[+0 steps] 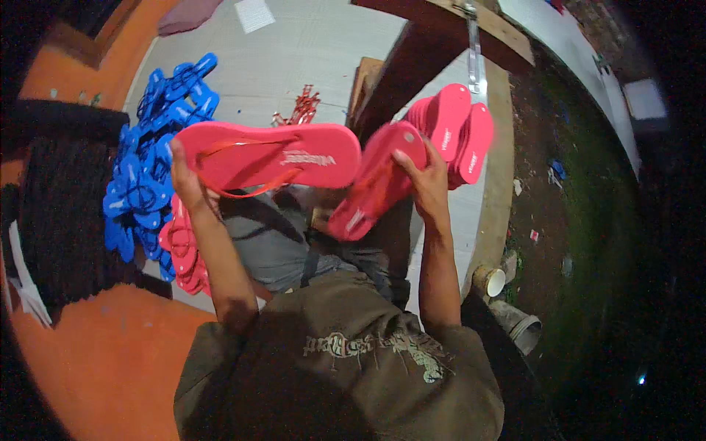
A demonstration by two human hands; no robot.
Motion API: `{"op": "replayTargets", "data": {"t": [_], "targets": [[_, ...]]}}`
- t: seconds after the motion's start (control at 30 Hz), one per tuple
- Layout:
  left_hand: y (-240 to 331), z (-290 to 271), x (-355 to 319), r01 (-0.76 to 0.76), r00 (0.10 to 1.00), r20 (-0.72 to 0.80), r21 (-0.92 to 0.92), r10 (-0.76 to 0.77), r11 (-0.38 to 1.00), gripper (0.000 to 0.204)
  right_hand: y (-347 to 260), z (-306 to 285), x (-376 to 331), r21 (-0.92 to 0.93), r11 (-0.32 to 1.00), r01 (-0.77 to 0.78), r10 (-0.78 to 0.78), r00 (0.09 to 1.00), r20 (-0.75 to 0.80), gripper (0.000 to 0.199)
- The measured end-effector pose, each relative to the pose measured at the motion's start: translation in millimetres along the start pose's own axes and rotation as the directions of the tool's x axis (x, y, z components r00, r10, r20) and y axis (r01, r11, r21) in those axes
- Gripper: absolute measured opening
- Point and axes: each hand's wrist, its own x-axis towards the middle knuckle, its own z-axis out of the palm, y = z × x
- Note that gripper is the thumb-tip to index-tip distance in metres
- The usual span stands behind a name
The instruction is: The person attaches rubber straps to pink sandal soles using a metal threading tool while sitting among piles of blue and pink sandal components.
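My left hand (190, 180) is closed on the heel end of a pink flip-flop (323, 163), which lies level with its red-orange thong strap facing up. In my right hand (430, 180) is a second pink flip-flop (393, 151), tilted, with my thumb pressed on its upper side. It is slightly blurred, and reddish strapping shows on it. The two pieces meet or overlap near the middle of the view. Just beyond my right hand stand stacks of pink soles (471, 143) with no straps on their tops.
To the left are a heap of blue flip-flops (136, 187) and several pink ones (184, 242). Loose red straps (300, 110) lie ahead on the pale floor (294, 37). A wooden beam (441, 22) with a metal strip (473, 55) juts in. A cup (494, 282) stands right.
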Motion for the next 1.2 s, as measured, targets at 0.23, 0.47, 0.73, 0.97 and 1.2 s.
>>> {"op": "replayTargets", "data": {"t": [0.23,0.47,0.73,0.97,1.2], "targets": [[-75,90,-11,0.057,0.890,0.416,0.309,-0.188,0.950,0.025,66,-43,-74,0.468,0.872,-0.144,0.248,0.954,-0.169,0.040],[-80,106,-25,-0.113,0.832,0.520,0.498,-0.192,0.860,0.024,33,-49,-85,-0.436,0.899,0.038,-0.095,0.989,-0.109,0.045],[-68,109,-46,-0.027,0.763,0.563,0.517,-0.317,0.855,0.028,25,-72,-85,-0.516,0.856,0.046,0.030,0.990,0.138,0.035],[-102,111,-116,0.359,0.437,0.656,0.501,-0.616,0.788,0.029,15,-58,-66,-0.381,0.911,0.156,-0.061,0.967,0.249,0.032],[-71,38,-88,0.483,0.534,0.427,0.554,-0.730,0.678,0.023,35,-84,27,-0.122,0.979,-0.162,0.173,0.981,0.083,0.031]]}}
